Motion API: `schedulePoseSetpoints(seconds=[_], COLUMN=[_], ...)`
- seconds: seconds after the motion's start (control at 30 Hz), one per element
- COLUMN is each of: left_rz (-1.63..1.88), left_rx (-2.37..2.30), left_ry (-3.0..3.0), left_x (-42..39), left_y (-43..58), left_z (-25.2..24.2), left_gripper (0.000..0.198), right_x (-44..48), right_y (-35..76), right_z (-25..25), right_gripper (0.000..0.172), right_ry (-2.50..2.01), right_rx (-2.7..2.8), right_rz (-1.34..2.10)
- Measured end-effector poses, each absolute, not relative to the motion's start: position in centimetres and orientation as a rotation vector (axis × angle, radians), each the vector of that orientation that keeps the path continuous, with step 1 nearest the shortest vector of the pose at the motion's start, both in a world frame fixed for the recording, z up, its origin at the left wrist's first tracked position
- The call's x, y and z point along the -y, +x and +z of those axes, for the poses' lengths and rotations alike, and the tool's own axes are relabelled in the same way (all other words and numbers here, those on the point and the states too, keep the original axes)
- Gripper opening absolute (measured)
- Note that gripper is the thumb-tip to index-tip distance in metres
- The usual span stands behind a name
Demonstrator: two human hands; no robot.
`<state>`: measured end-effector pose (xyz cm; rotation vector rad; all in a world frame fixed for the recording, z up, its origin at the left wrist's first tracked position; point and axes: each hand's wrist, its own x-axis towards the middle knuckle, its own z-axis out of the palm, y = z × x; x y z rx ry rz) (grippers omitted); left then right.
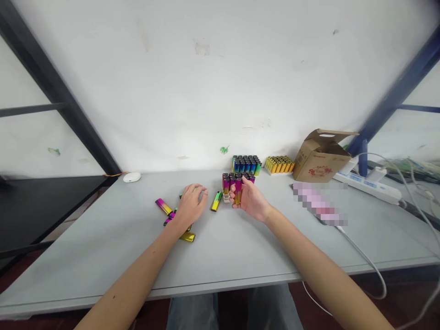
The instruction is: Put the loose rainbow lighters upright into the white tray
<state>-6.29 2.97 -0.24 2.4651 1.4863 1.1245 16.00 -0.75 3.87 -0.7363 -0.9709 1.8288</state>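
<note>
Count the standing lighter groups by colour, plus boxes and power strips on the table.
Purple-and-yellow lighter group: 1
Blue-and-green lighter group: 1
Yellow lighter group: 1
Cardboard box: 1
Power strip: 1
Total: 5

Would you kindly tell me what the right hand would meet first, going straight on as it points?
Most likely the standing purple lighters just ahead of the right hand, though depth is hard to judge.
</note>
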Motion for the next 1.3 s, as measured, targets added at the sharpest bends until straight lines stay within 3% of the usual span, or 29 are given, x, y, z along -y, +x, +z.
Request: schedulePoseSetpoints(seconds=[0.17, 0.37, 0.67, 1.3], left_rz=[1.122, 1.108, 1.097, 1.083], left_rx=[-1.438, -1.450, -1.471, -1.474], left_ry=[2.539, 2.542, 2.488, 2.476], left_x=[-3.4, -3.3, -3.0, -2.9], left_y=[-6.3, -6.2, -6.3, -6.2], left_z=[-0.7, -0.6, -0.4, -0.5], left_gripper=[0.022, 0.021, 0.022, 0.021], right_x=[0.6, 0.7, 0.7, 1.5], right_y=[16.1, 16.2, 16.3, 15.2], right_z=[3.9, 4.3, 4.1, 4.7], right_gripper=[0.046, 0.035, 0.045, 0.035], right_ry=[-0.733, -0.709, -0.771, -0.804], right_rx=[0.935, 0.865, 0.842, 0.819], right_rz=[1.825, 1.805, 1.790, 1.750])
